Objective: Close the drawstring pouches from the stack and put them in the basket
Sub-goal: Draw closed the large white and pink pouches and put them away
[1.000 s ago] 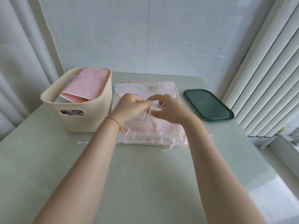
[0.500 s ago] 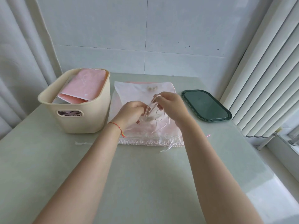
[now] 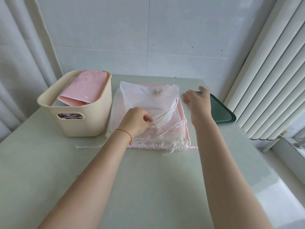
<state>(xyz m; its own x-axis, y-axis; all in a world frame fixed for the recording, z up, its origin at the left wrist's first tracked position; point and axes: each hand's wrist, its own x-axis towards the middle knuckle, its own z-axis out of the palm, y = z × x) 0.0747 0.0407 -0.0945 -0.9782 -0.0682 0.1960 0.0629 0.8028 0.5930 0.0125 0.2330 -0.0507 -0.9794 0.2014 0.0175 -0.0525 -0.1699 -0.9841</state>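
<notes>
Left hand (image 3: 135, 120) pinches cords (image 3: 162, 115) of sheer white pouch (image 3: 148, 100), seemingly unclosed; right hand (image 3: 197, 98) spread.

hidden and cut-off parts

the left hand (image 3: 137, 120) covers part of the top pouch (image 3: 148, 103), and its fingertips curl under, so how they hold the cord (image 3: 166, 113) is unclear. the pouches lower in the stack (image 3: 183, 116) show only as thin edges; their number cannot be told. the two small beads (image 3: 158, 92) are too blurred to identify. the right hand (image 3: 197, 100) hides the near corner of the tray (image 3: 221, 111). the basket (image 3: 85, 119) wall hides most of its contents; only a dark scrap shows through the handle slot. both forearms run off the bottom edge.
</notes>
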